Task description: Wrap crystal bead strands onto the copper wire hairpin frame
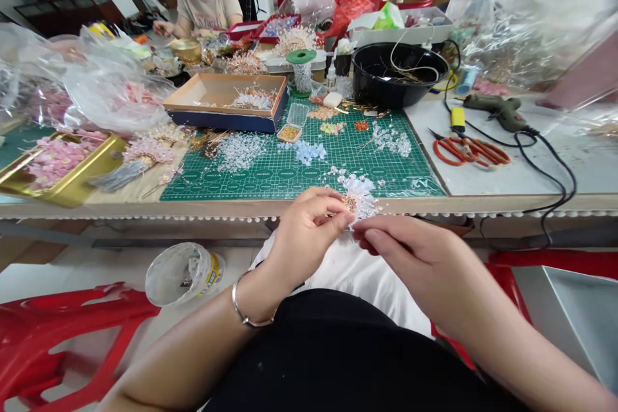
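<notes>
Left hand (306,228) pinches the beaded ornament (362,192) — it fans far-right. Right hand (425,257) beside its near edge — grip unclear

one head-worn camera faces forward and down, near the table (531,174)

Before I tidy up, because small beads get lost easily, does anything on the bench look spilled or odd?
No spill or damage stands out. Left of the small open box, clear beads lie loose on the green mat, but their gathered pile looks deliberate.
</notes>
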Demonstrator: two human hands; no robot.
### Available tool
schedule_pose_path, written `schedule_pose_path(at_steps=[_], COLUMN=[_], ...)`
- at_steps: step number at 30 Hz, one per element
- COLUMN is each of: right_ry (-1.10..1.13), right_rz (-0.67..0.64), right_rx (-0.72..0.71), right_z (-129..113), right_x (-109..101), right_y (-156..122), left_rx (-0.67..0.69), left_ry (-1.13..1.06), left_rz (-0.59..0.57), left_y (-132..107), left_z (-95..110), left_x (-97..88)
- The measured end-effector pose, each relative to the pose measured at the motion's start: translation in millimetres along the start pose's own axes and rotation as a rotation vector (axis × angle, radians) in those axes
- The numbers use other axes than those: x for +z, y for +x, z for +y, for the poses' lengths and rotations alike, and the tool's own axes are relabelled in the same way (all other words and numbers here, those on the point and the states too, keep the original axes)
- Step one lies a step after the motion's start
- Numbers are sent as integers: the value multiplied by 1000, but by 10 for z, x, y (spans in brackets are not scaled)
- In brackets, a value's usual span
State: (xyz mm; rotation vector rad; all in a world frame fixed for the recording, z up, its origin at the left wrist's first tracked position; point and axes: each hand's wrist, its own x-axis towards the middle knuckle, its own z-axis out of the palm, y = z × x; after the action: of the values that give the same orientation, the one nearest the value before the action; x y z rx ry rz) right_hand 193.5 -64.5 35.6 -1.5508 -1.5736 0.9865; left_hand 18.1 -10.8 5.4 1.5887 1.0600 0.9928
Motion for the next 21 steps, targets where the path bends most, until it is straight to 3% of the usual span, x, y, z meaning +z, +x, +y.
schedule_pose_path(at_steps=[3,10,16,21], right_ry=[306,730,921,972], right_rz=[-81,-119,-165,-160], right_rx=[184,212,272,255], right_z=[138,187,129,137], right_x=[178,309,336,346], right_y=[208,374,409,422], left_rx=[110,285,580,625], left_ry=[120,321,532,551], left_rz=[28,61,150,140], left_y=[-51,-81,-67,-76], left_z=[66,58,-100,-103], left_x=[-10,-66,-32,-28])
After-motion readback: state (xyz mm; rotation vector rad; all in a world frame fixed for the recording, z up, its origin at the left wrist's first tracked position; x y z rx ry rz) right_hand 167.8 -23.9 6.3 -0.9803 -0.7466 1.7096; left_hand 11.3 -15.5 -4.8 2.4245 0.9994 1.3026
